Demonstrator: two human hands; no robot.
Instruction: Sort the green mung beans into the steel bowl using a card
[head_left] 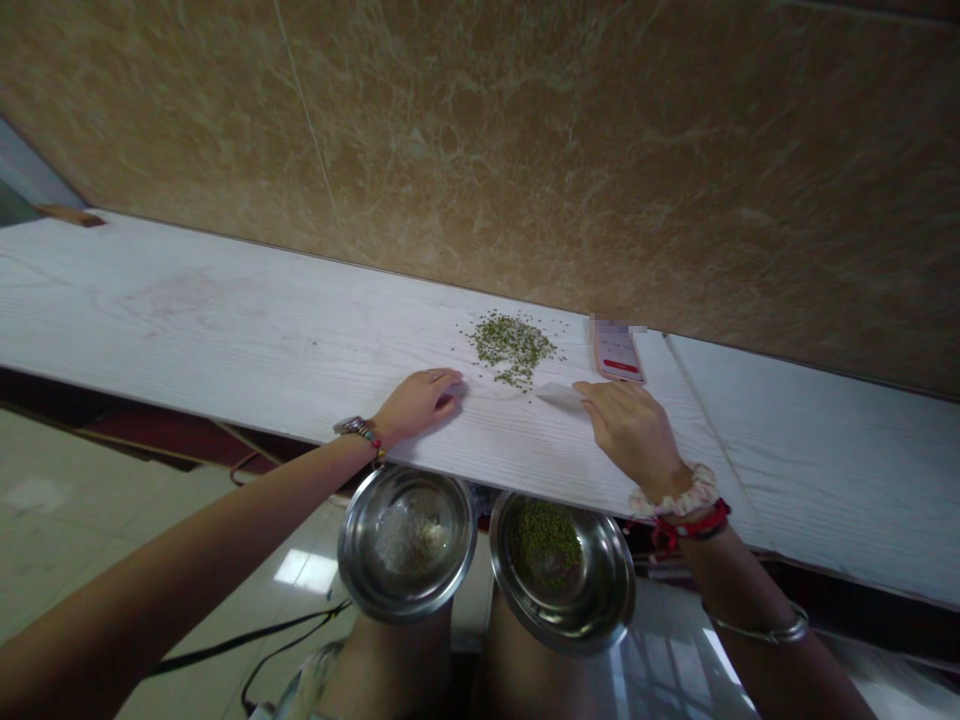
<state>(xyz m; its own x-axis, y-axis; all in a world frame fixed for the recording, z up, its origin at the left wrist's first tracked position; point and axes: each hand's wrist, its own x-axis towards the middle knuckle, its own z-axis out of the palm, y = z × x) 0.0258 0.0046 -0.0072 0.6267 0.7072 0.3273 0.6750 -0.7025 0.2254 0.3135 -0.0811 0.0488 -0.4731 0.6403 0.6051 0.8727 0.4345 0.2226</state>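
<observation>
A white card (561,396), pinched in the right hand (630,430) right of centre, lies lengthwise left to right, its tip at the lower edge of the green beans (512,348). The left hand (420,405), fingers curled, rests near the table's (300,330) front edge; bare table stretches leftward.

Open bench to both sides, a crowded middle.
The bench (247,330) offers a wide lane left of the left hand (420,402) and another right of the phone (619,352). Between them, scattered green beans (514,345), the phone, both hands and the white card (561,396) in the right hand (634,430) obstruct passage. The wall (480,160) bounds the back; two metal bowls (609,575) crowd the front edge.
</observation>
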